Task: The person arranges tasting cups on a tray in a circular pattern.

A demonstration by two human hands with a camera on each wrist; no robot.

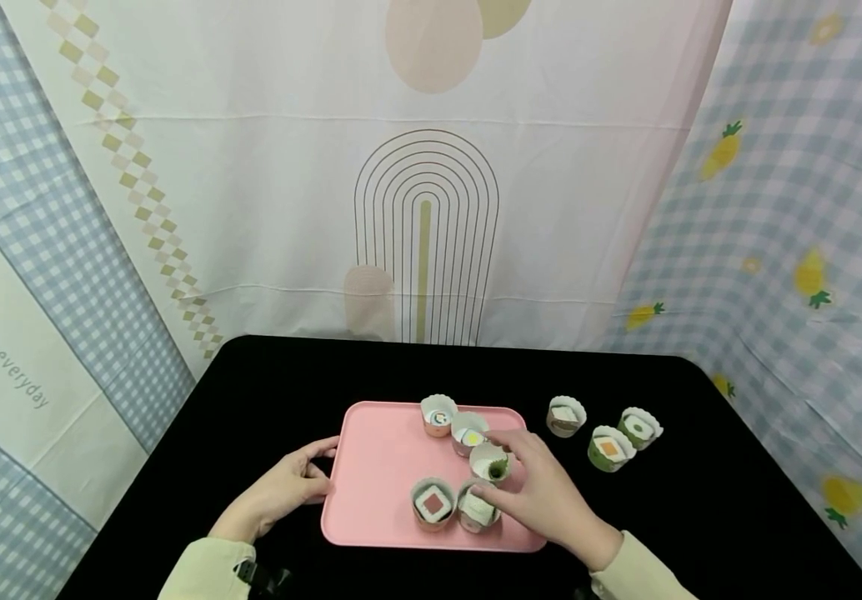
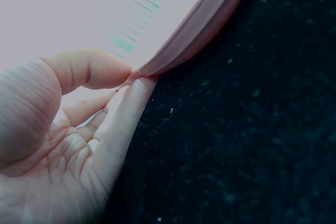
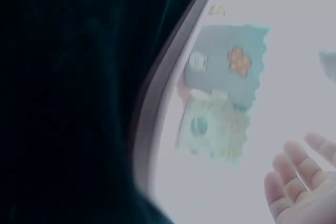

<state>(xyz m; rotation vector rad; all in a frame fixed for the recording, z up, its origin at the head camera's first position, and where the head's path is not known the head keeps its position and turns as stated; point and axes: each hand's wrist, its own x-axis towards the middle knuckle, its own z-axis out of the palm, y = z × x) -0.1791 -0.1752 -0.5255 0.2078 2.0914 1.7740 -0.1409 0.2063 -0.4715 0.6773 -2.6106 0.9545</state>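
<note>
The pink tray (image 1: 378,475) lies on the black table, with several scallop-rimmed paper cups on its right half. My left hand (image 1: 286,486) pinches the tray's left rim between thumb and fingers, as the left wrist view also shows. Over the tray's right side is my right hand (image 1: 539,496), thumb and forefinger spread around a cup with a green piece (image 1: 497,468). In the right wrist view its fingers (image 3: 296,174) are apart. The thumb overlaps a cup with a white block (image 1: 479,507); beside it stands a cup with a red-centred white block (image 1: 433,503).
Farther back on the tray are a cup with a yellow-marked piece (image 1: 468,435) and an orange cup (image 1: 438,415). On the table to the right stand a brown-patterned cup (image 1: 565,416), a green cup with an orange-centred block (image 1: 610,448) and another green cup (image 1: 638,427).
</note>
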